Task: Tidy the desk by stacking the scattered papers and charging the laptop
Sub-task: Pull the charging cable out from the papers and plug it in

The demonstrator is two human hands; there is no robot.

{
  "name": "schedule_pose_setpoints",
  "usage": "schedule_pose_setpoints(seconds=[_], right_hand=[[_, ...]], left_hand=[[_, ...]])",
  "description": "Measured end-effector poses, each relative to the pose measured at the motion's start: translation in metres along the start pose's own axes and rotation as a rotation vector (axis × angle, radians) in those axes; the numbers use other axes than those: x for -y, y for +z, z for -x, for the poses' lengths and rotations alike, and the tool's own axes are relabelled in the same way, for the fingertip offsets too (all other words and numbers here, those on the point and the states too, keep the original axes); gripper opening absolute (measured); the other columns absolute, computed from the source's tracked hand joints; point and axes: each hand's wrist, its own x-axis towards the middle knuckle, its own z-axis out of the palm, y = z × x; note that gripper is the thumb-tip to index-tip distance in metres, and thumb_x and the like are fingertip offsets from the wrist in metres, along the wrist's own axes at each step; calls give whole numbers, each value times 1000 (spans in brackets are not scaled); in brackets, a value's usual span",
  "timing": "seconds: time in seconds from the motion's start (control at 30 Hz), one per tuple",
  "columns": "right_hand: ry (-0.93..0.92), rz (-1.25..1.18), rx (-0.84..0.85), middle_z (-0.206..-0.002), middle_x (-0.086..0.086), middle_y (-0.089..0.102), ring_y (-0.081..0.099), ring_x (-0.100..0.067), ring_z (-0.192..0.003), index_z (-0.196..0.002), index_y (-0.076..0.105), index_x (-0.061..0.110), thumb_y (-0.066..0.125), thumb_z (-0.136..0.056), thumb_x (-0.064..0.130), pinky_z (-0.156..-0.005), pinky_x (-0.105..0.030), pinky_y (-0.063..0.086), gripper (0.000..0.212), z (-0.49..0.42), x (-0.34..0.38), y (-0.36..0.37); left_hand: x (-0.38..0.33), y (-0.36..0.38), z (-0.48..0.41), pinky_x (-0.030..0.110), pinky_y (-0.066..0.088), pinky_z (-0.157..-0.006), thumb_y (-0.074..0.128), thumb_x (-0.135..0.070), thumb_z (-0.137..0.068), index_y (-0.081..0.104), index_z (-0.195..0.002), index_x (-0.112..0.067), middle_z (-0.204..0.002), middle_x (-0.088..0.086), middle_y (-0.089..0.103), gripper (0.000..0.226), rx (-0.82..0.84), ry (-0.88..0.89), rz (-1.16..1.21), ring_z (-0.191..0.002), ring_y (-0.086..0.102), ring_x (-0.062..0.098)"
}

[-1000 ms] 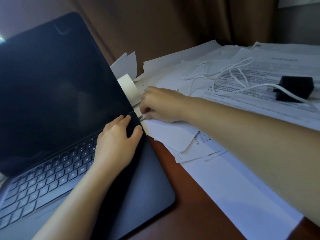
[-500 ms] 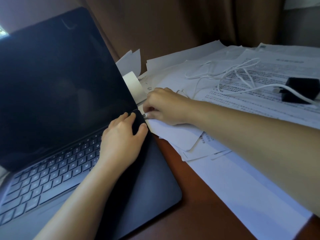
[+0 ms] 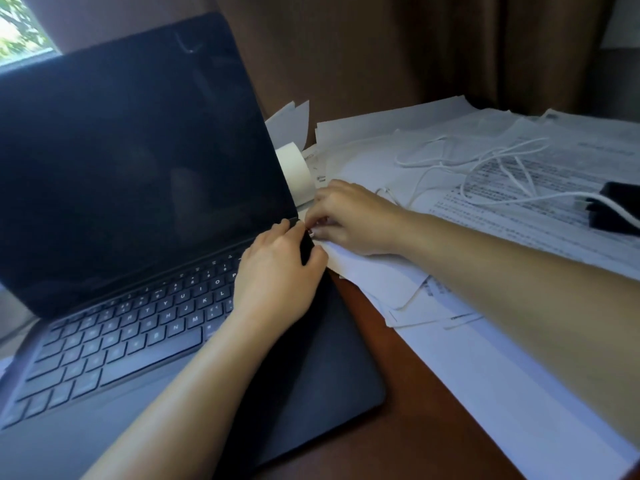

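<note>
A dark open laptop (image 3: 145, 209) with a black screen stands at the left on the brown desk (image 3: 408, 420). My left hand (image 3: 277, 282) grips its far right corner, thumb over the edge by the hinge. My right hand (image 3: 349, 216) pinches the small metal plug of the white charging cable (image 3: 485, 168) against the laptop's right side. That cable loops over scattered white papers (image 3: 519, 216) and runs to a black power adapter (image 3: 616, 209) at the far right. Whether the plug is seated is hidden by my fingers.
A curled white paper roll (image 3: 294, 168) stands just behind the laptop's hinge. More sheets (image 3: 491, 386) overhang the desk's near right side. Brown curtains (image 3: 415, 46) hang behind the desk, and a bright window (image 3: 20, 32) shows at the top left.
My view has shifted slightly, so the laptop sits further right and lower. My left thumb has closed in on the corner, and my right fingertips have moved up against the laptop's edge.
</note>
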Motion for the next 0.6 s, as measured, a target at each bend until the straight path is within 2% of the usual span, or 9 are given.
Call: schedule_pose_setpoints(seconds=[0.07,0.1,0.17,0.23,0.37,0.47,0.6], right_hand=[[13,41,4,-93,-1,55,48,-23,-101,-92,63,28,57,-90,33,-82,-36,41,9,0,1,-5],[0,147,9,-94,-2,54,48,-25,-103,-91,60,30,55,-90,38,-83,-36,37,9,-1,1,-8],[-69,465,14,-104,-2,59,45,-24,-107,-102,63,22,50,-92,45,-85,-35,31,28,-2,3,-14],[-124,610,2,-108,-1,61,45,-23,-107,-105,64,17,45,-94,46,-88,-35,28,37,-1,4,-17],[-137,608,48,-103,-2,64,48,-22,-102,-101,64,16,43,-96,42,-86,-33,27,34,-1,8,-18],[-153,613,98,-98,-5,64,48,-24,-100,-99,65,11,41,-98,40,-86,-33,30,38,-2,11,-16],[-113,545,80,-88,-6,62,43,-19,-90,-93,66,9,42,-98,40,-84,-32,31,39,-3,9,-13]], left_hand=[[1,0,0,30,22,-111,41,-28,-98,42,-143,-16,-152,6,35,47,7,4,-1,-140,28,21],[2,0,0,30,21,-111,40,-27,-98,41,-143,-14,-153,6,34,47,7,1,-6,-141,28,20],[4,1,1,31,15,-114,37,-29,-99,39,-144,-14,-154,4,32,48,-9,-14,-70,-142,26,19],[7,1,2,38,3,-117,32,-34,-99,35,-146,-18,-155,0,30,50,-21,-40,-176,-143,23,16],[8,-2,2,49,-8,-115,26,-34,-99,33,-146,-22,-155,-2,30,49,-1,-49,-251,-143,21,14],[6,0,1,51,-7,-115,27,-30,-98,38,-143,-20,-154,-1,33,47,-17,-46,-239,-142,26,15],[4,3,0,50,-3,-115,28,-27,-97,46,-134,-18,-150,1,37,42,-35,-46,-213,-139,31,17]])
